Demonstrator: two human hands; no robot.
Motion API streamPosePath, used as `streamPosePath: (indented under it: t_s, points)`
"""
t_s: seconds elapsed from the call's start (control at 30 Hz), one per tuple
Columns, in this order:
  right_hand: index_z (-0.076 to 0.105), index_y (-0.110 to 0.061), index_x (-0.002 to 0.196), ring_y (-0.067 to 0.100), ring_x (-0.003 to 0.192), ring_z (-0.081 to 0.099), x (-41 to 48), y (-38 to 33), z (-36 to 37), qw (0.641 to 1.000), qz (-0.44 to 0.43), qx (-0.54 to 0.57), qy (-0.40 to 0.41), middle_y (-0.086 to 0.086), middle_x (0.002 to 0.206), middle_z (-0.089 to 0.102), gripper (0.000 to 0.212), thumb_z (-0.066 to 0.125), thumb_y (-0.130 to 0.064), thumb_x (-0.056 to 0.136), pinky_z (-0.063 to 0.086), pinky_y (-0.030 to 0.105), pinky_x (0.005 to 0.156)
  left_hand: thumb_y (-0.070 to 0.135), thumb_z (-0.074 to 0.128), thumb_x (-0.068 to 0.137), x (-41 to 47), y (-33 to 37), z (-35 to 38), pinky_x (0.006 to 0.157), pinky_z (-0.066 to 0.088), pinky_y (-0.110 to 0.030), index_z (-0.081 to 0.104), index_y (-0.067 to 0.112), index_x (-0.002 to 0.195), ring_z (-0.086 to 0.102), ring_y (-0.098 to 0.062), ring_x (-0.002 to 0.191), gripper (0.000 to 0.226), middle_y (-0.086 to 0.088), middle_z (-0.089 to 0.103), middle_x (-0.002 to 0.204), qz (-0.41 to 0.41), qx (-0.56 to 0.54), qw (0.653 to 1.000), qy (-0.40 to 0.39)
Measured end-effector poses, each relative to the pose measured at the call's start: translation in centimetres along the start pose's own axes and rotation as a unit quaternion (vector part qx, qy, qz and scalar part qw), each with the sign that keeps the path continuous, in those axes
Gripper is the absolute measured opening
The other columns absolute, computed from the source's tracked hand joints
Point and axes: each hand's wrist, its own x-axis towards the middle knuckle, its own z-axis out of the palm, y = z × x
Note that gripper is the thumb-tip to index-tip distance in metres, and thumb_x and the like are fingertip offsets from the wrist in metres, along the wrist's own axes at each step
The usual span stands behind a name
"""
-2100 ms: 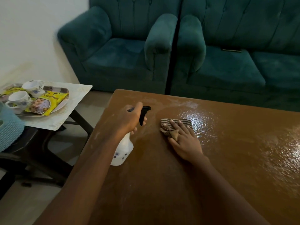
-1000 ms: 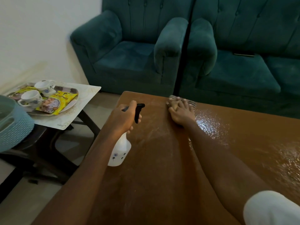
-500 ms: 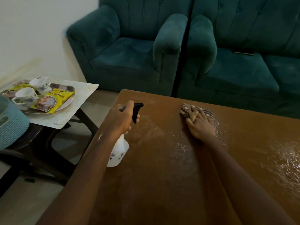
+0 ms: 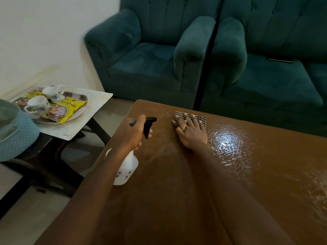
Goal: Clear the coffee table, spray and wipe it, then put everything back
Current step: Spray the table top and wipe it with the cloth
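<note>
A: While the left hand (image 4: 131, 133) grips the spray bottle (image 4: 128, 167) by its neck, fingers at the black trigger, what's the right hand (image 4: 192, 134) doing?

B: It's flat on the cloth (image 4: 200, 119), fingers straight and spread, pressing it onto the coffee table (image 4: 177, 200). Not curled round it.

A: Cloth location?

B: Far-left part of the top, close to the far edge. Striped and folded. Its long axis runs left-right, roughly along that edge. The fingers point far.

A: Is the bottle resting on the table?

B: Can't tell if the base touches. It hangs at the table's left edge, nozzle pointing right, toward the cloth hand.

A: What does the next stroke turn on?

B: The wet patch (image 4: 228, 144). It lies just right of the right hand, reaching the wrist. There's more shine by the right edge, well apart. So the unwiped wet is all to the right, and the right hand is the nearer one. The left is further off and busy with the bottle. My read: sweep right, cloth broadside.

A: Stage?

B: The top is bare, so clearing looks done. This is mid spray-and-wipe. Put-back isn't started: the cups (image 4: 38, 104) and snack packet (image 4: 60, 110) sit on a tray (image 4: 83, 98) on the side table (image 4: 92, 103), left of the coffee table. The basket (image 4: 16, 131) is beside them at the left.
</note>
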Motion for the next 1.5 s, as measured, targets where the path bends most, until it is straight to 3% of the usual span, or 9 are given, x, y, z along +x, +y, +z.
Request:
streamPosePath:
  t_s: [0.23, 0.43, 0.67, 0.87, 1.1, 1.33, 1.5]
  points:
    - [0.004, -0.04, 0.156, 0.018, 0.151, -0.014, 0.4, -1.4, 0.0, 0.997, 0.072, 0.03, -0.009, -0.007, 0.165, -0.009, 0.06, 0.017, -0.056, 0.099, -0.01, 0.043, 0.119, 0.069, 0.031, 0.081, 1.1, -0.5, -0.8, 0.038, 0.041, -0.024, 0.074, 0.037, 0.075, 0.052, -0.009, 0.039, 0.054, 0.004, 0.076, 0.073, -0.026, -0.035, 0.999, -0.03]
    - [0.005, -0.036, 0.157, 0.018, 0.15, -0.019, 0.7, -3.6, 0.0, 0.995, 0.091, 0.034, -0.032, -0.009, 0.164, -0.015, 0.061, 0.017, -0.057, 0.1, -0.009, 0.046, 0.121, 0.062, 0.029, 0.093, 4.0, -0.2, -3.1, 0.044, 0.039, -0.024, 0.076, 0.012, 0.081, 0.048, -0.012, 0.041, 0.07, -0.006, 0.077, 0.077, -0.103, -0.077, 0.985, -0.115]
    - [0.009, -0.038, 0.156, 0.013, 0.15, -0.014, 1.1, -3.3, 0.7, 0.993, 0.112, 0.03, 0.002, -0.011, 0.164, -0.011, 0.059, 0.017, -0.055, 0.101, -0.009, 0.04, 0.118, 0.063, 0.03, 0.098, 8.4, -0.3, -6.3, 0.039, 0.038, -0.02, 0.074, 0.011, 0.089, 0.05, -0.012, 0.045, 0.069, -0.006, 0.076, 0.078, -0.069, -0.033, 0.986, -0.145]
    - [0.007, -0.042, 0.156, 0.012, 0.15, -0.014, 1.2, -3.5, 0.8, 0.993, 0.114, 0.029, 0.007, -0.012, 0.165, -0.009, 0.058, 0.018, -0.054, 0.101, -0.007, 0.041, 0.12, 0.064, 0.034, 0.099, 10.6, -1.5, -7.5, 0.042, 0.04, -0.019, 0.073, 0.017, 0.086, 0.055, -0.012, 0.051, 0.063, -0.001, 0.074, 0.074, -0.032, 0.044, 0.99, -0.133]
    - [0.009, -0.041, 0.156, 0.011, 0.15, -0.013, 1.2, -3.2, 1.0, 0.993, 0.109, 0.039, 0.01, -0.012, 0.165, -0.006, 0.056, 0.019, -0.052, 0.102, -0.008, 0.039, 0.12, 0.054, 0.044, 0.1, 11.9, -2.1, -7.2, 0.032, 0.035, -0.014, 0.066, 0.008, 0.09, 0.048, -0.001, 0.03, 0.051, 0.006, 0.061, 0.046, -0.046, 0.046, 0.992, -0.11]
    - [0.009, -0.037, 0.156, 0.01, 0.15, -0.014, 1.4, -3.5, 0.7, 0.988, 0.141, 0.061, 0.017, -0.012, 0.165, -0.006, 0.058, 0.017, -0.052, 0.101, -0.009, 0.039, 0.12, 0.052, 0.038, 0.102, 12.0, -3.3, -7.5, 0.034, 0.039, -0.016, 0.07, 0.012, 0.087, 0.051, -0.003, 0.033, 0.053, 0.0, 0.072, 0.066, -0.032, 0.057, 0.993, -0.098]
    - [0.001, -0.039, 0.156, 0.021, 0.151, -0.014, 4.7, -5.7, 0.6, 0.978, 0.198, 0.059, 0.042, -0.004, 0.166, -0.007, 0.06, 0.016, -0.054, 0.099, -0.009, 0.045, 0.119, 0.049, 0.034, 0.103, 11.6, -3.9, -9.1, 0.036, 0.04, -0.017, 0.071, 0.011, 0.088, 0.053, -0.005, 0.038, 0.055, -0.005, 0.073, 0.074, -0.03, 0.025, 0.997, -0.059]
